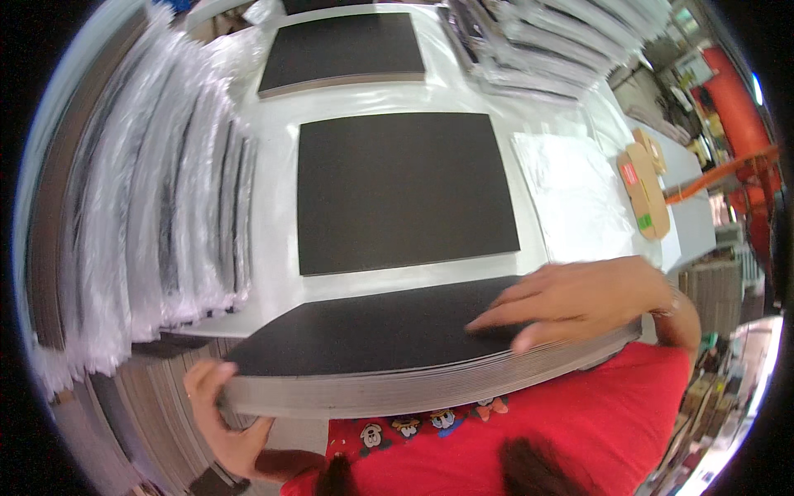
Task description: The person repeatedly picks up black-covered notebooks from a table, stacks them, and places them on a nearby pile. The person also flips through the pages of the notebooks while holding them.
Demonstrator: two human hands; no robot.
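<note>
A thick stack of black boards (356, 339) with grey edges lies close to my body at the near edge of the table. My left hand (223, 413) grips its left end, fingertips on the top near the corner and thumb below. Across the right part of the top, my right hand (579, 302) lies with its fingers apart; its thumb is near the front edge. Just beyond is a single black board or thin stack (405, 190), flat on the white table surface (277, 207).
Plastic-wrapped boards (165, 190) are piled along the left. Another black stack (343, 50) lies at the far side, with more wrapped packs (554, 41) at the far right. White plastic bags (575, 194) and a brown cardboard piece (643, 190) are on the right.
</note>
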